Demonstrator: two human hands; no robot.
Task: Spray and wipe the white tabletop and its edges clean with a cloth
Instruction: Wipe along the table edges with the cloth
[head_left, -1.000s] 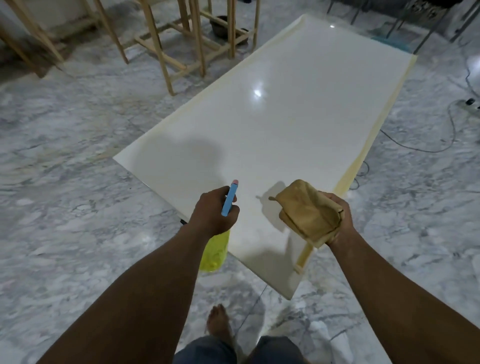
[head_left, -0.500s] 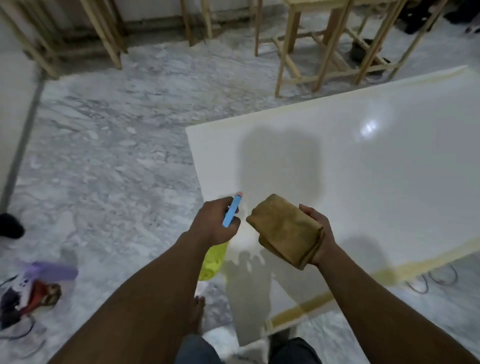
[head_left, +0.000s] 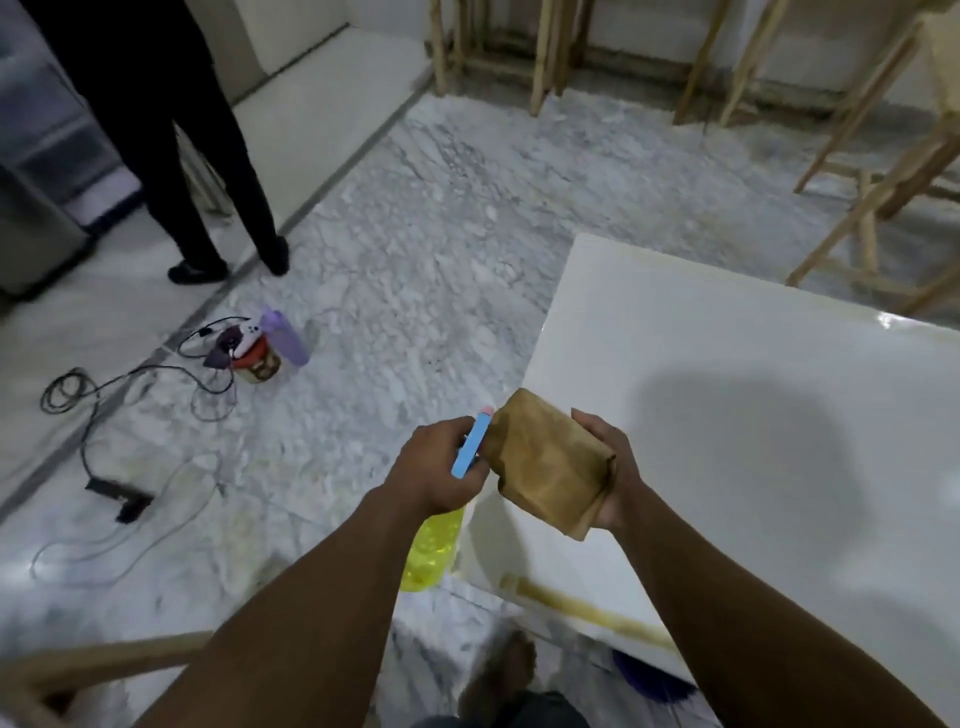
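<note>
— Which step?
— Spraying, likely. Left hand (head_left: 436, 462) grips yellow blue-topped spray bottle (head_left: 431, 551) beside the white glossy tabletop (head_left: 727, 415)'s edge; right hand (head_left: 610, 478) clutches folded tan cloth (head_left: 545, 462) above it.
— Next?
— Point the bottle at the surface, squeeze.

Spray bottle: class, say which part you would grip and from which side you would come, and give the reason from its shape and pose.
Probably the neck of the spray bottle, just under its blue head, from the rear, as the left hand grips it. The bottle hangs upright, yellow body below the hand, and the pink nozzle tip points forward.
</note>
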